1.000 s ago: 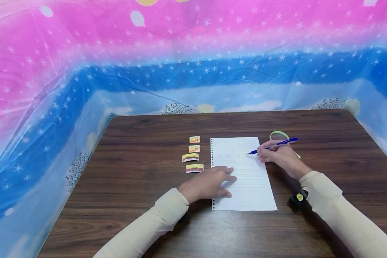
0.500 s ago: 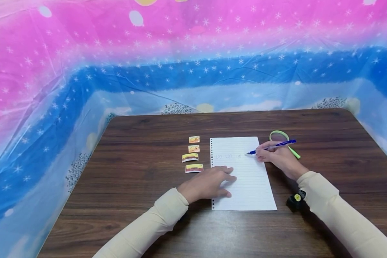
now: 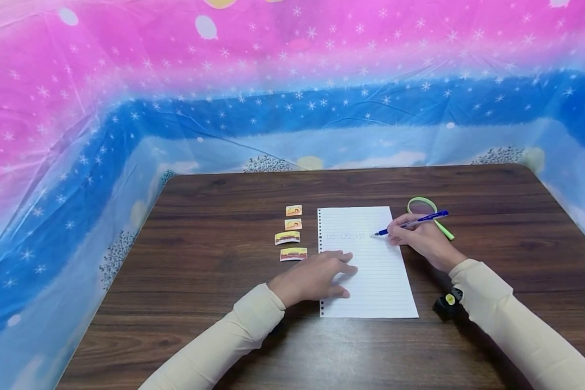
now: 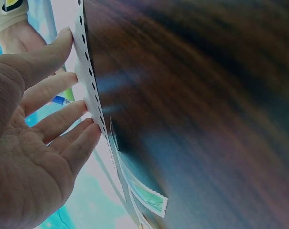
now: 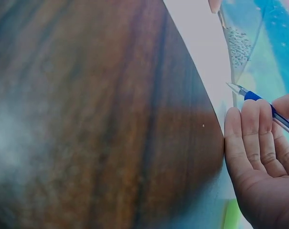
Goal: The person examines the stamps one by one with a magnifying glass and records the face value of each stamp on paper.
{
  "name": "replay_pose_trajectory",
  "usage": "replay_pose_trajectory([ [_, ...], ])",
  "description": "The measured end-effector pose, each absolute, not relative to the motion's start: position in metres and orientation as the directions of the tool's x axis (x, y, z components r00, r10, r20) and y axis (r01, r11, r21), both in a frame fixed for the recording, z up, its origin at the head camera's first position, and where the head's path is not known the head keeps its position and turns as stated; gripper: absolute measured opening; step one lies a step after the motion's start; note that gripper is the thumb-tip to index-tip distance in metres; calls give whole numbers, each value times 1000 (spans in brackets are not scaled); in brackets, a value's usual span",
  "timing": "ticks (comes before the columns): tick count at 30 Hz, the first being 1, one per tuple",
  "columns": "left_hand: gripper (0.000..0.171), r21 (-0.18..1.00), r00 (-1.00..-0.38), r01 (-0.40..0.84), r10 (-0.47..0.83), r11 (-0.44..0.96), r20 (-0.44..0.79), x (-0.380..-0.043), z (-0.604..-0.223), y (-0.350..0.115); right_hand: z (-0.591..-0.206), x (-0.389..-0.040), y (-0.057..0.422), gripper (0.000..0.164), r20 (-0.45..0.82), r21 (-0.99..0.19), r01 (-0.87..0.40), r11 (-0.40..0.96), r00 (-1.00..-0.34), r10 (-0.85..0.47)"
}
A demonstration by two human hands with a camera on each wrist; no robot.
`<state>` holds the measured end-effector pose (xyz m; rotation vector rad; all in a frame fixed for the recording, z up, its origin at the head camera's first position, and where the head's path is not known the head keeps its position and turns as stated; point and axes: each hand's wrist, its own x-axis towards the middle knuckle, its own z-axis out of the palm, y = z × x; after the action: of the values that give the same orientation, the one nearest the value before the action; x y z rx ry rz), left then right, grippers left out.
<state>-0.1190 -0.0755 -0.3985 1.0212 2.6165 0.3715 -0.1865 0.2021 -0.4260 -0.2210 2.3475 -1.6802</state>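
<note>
A lined sheet of paper (image 3: 370, 292) with punched holes down its left edge lies on the table, a row of handwritten figures on its upper part. My right hand (image 3: 424, 238) pinches a blue pen (image 3: 436, 215), its tip at the right end of that row. In the right wrist view the pen (image 5: 251, 95) shows its pointed tip over the sheet, with the fingers curled below it. With fingers spread, my left hand (image 3: 314, 276) rests on the left side of the sheet. The left wrist view shows the fingertips of the left hand (image 4: 44, 124) touching the paper near its holes.
Several small yellow-and-red printed cards (image 3: 293, 254) lie in a column left of the paper. A light green band (image 3: 443, 230) with a looped end lies behind my right hand. The dark wooden table (image 3: 200, 260) is enclosed by a pink and blue snowflake cloth (image 3: 283, 114).
The pen tip has shifted very slightly at the end of the row, where a new mark shows. The left hand stays in place.
</note>
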Motion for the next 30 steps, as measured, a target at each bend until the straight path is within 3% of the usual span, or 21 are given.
replay_pose_trajectory([
  [30,55,344,-704,603,683,720,-195,-119,-398,-75,-430,-185,200,35,-78,-967,14,256,-967,-241],
])
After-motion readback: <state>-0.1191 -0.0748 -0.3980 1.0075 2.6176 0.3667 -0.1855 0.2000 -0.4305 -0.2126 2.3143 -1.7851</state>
